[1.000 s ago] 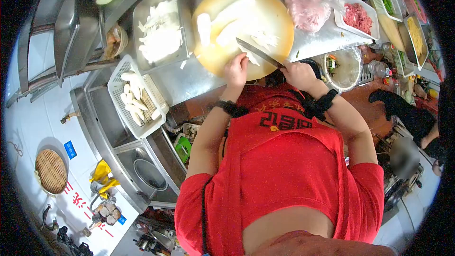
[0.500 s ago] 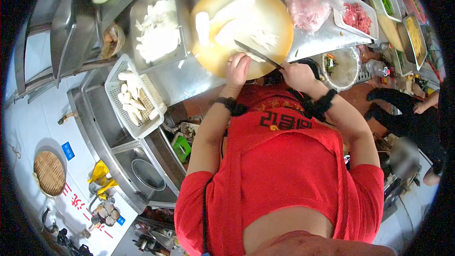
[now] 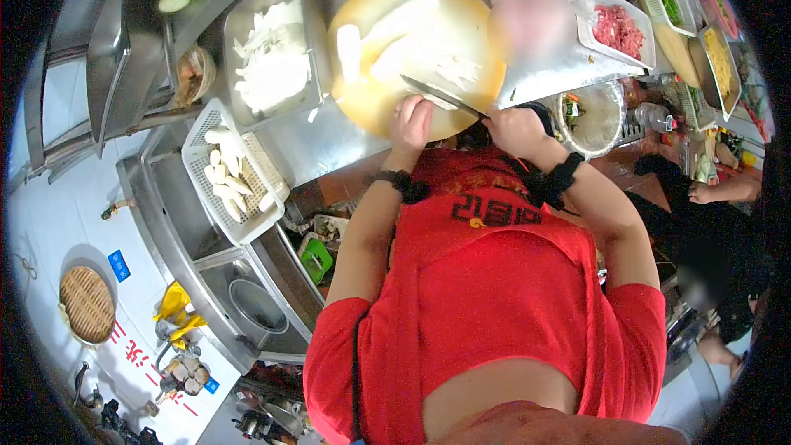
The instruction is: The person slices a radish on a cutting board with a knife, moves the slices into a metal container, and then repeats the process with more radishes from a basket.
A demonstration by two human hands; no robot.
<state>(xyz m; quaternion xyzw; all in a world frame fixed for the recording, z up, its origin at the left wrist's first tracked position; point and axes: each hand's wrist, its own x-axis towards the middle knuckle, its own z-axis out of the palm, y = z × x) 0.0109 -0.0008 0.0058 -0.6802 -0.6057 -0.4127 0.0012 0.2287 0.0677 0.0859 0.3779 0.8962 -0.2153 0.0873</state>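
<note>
My right hand (image 3: 519, 132) is wrapped round the handle of a kitchen knife (image 3: 445, 96), whose dark blade points to the left over a round cutting board (image 3: 486, 74). Curled fingers of my left hand (image 3: 410, 121) press on a white vegetable piece (image 3: 446, 104) close beside the blade; the hand hides part of it. Farther back on the board lie long whole white vegetables (image 3: 404, 21) and a shorter one (image 3: 349, 53) at the left. Thin cut white slices (image 3: 459, 72) lie just beyond the blade. Glare blurs their outlines.
Left of the board stands a metal tray (image 3: 317, 74) of white slices. A white basket (image 3: 268, 198) holds several white vegetables near the sink (image 3: 222, 255). To the right are a pink-filled plastic bag (image 3: 531, 8), a meat tray (image 3: 583, 29) and a lined bin (image 3: 606, 128). Another person (image 3: 717, 222) is at far right.
The knife and both my hands stay nearly in place, with only a slight shift of the view. The other person at far right has changed posture, with the arm and body moved.
</note>
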